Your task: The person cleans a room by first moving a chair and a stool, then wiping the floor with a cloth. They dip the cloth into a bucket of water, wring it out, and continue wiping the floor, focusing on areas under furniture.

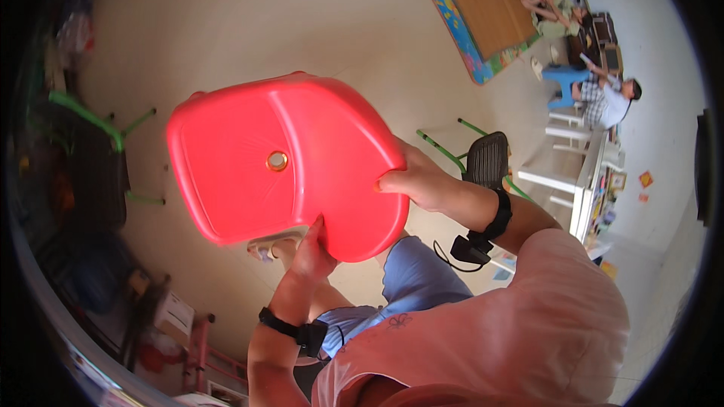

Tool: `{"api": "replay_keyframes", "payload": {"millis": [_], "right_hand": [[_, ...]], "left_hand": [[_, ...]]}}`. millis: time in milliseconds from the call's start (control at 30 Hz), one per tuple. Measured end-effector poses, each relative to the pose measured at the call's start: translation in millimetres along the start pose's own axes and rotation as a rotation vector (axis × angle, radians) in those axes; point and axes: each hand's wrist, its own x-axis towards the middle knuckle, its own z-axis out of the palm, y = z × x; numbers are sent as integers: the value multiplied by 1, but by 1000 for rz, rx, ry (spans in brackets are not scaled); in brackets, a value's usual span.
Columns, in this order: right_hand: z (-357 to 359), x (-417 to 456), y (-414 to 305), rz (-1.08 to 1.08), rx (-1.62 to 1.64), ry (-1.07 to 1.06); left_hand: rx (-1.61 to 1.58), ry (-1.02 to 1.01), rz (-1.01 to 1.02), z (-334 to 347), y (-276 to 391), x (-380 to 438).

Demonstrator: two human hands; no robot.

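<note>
A red moulded plastic seat (pixel 237 152), shaped like a small child's chair, is raised in front of me. Its flat panel has a round hole with an orange rim, and the floor shows through. My right hand (pixel 418 178) grips the curved end at the right, thumb on the near face and most fingers hidden behind. At the lower edge, where the panel meets the curved part, my left hand (pixel 317 257) pinches the plastic with its thumb on top. The seat's underside is hidden.
Green-framed chairs stand at left (pixel 96 164) and right (pixel 487 159). A floor mat (pixel 492 0) lies at upper right, with one person (pixel 557 17) beside it and another person (pixel 608 102) on a blue stool (pixel 565 82). A white table (pixel 588 181) and a carton (pixel 174 316) are nearby.
</note>
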Motion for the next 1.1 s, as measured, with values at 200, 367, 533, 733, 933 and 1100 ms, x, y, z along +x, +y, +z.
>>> {"api": "replay_keyframes", "payload": {"millis": [200,367,533,733,933,1100], "right_hand": [[-136,-38,51,-61,433,384],[-261,-60,101,-131,816,686],[-349,-70,117,-177,960,874],[-411,-77,155,-259,973,895],[-435,-66,168,-214,1013,906],[-444,-57,187,-251,918,938]], "left_hand": [[116,122,0,70,-21,106],[250,174,-118,144,-34,221],[591,269,-139,202,-61,335],[919,399,-100,230,-102,403],[931,446,-70,214,-110,430],[975,374,-40,206,-106,422]]}}
